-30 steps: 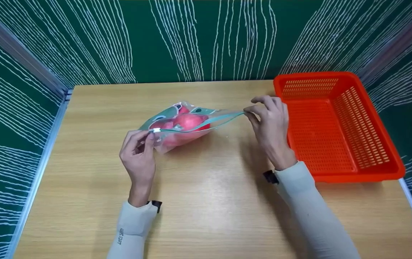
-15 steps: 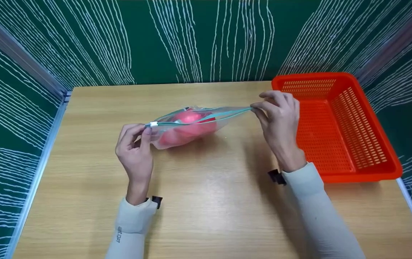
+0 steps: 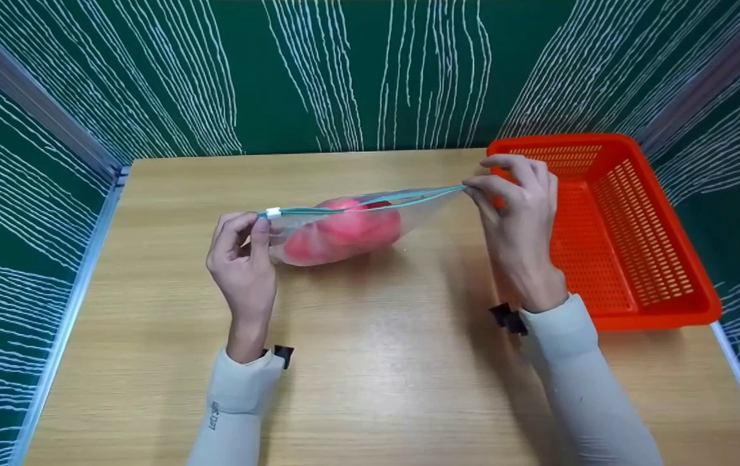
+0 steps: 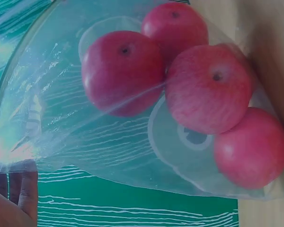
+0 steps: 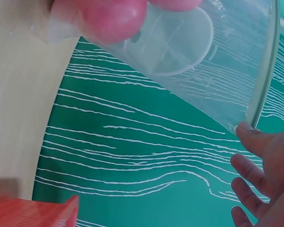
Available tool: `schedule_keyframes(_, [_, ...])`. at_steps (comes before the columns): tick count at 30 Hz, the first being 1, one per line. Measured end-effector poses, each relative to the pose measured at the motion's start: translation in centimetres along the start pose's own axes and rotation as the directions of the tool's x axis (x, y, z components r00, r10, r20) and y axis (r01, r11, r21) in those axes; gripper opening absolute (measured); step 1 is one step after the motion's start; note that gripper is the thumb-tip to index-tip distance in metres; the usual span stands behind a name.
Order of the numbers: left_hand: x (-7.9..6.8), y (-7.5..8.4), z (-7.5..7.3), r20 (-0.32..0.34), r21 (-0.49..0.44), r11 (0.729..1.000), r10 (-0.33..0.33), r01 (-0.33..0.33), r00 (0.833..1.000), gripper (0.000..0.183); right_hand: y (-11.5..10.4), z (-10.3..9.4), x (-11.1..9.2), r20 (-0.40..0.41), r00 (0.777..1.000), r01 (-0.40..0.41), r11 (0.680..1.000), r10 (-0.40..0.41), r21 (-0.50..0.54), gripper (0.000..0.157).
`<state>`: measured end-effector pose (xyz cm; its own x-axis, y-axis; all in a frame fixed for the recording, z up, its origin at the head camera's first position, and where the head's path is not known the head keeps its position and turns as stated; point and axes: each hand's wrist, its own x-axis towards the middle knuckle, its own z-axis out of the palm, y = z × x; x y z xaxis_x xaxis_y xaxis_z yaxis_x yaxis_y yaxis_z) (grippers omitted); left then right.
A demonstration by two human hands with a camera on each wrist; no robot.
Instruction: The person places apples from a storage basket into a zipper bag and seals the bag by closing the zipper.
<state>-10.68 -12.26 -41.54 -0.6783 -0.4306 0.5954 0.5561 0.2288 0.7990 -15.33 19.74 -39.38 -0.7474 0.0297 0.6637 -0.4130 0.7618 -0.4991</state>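
A clear slider zip bag [image 3: 435, 206] with a green zip strip along its mouth holds several red apples [image 4: 208, 90]. My left hand [image 3: 244, 265] pinches the strip's left end, right beside the white slider [image 3: 273, 213]. The opposite end is pinched between thumb and index finger of my right hand [image 3: 522, 223], its other fingers spread apart. Between both hands the mouth stretches nearly taut, with a narrow gap along the strip. Below it the apples sag in the bag's bottom, close over the table. Pale printed shapes show on the bag in the left wrist view.
An orange-red plastic basket [image 3: 603, 317] stands at the right of the wooden table [image 3: 370, 382], partly behind my right hand. Green panels [image 3: 370, 77] with white wavy lines enclose the table at the back and sides.
Both hands have lifted the bag's mouth, the right hand also shifting rightward. The strip is pulled straighter and its gap is narrower. The apples have slid slightly right inside the bag.
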Motion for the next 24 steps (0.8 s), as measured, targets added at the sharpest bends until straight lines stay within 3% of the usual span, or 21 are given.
schedule_keyframes(11, [1.0,0.9,0.4,0.025,-0.054,0.999,-0.001,0.003,1.000,0.006,-0.3,-1.8,0.9,-0.016,0.996,0.083,0.996,-0.084,-0.040,0.020])
schedule_keyframes(24, [1.7,1.7,1.0,0.052,-0.066,0.997,-0.032,0.035,0.998,0.009,-1.5,-3.6,1.7,-0.097,0.995,0.020,0.999,-0.017,0.029,0.017])
